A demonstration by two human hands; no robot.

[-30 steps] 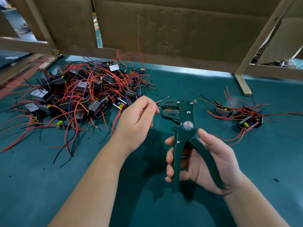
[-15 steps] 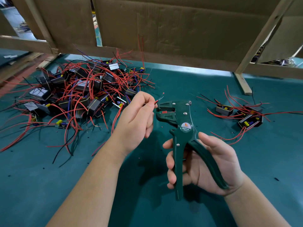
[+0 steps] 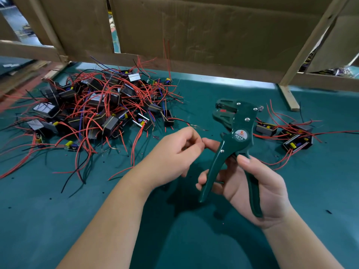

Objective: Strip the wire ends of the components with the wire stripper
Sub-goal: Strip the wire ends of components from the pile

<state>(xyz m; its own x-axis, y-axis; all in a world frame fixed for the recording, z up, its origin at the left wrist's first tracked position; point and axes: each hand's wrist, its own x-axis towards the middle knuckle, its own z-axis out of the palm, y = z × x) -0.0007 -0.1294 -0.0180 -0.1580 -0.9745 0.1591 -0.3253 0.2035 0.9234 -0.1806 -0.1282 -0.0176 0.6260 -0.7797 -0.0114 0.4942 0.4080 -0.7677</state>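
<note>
Green-handled wire stripper stands upright right of the frame's centre, gripped by the right hand, whose fingers curl round one handle while the other handle lies across the palm; the handles are spread and the tool's head points toward the upper left. The left hand, at the centre of the frame, has its fingers curled close to the tool's near handle, but motion blur makes it impossible to tell whether they pinch anything. A thin wire with a bare, frayed end lies just above that hand's knuckles, running from the tangled pile of components with red and black leads in the upper left. A smaller group of components sits at the right, behind the tool. Both lie on a teal table mat. Cardboard panels on a wooden frame close off the top.
</note>
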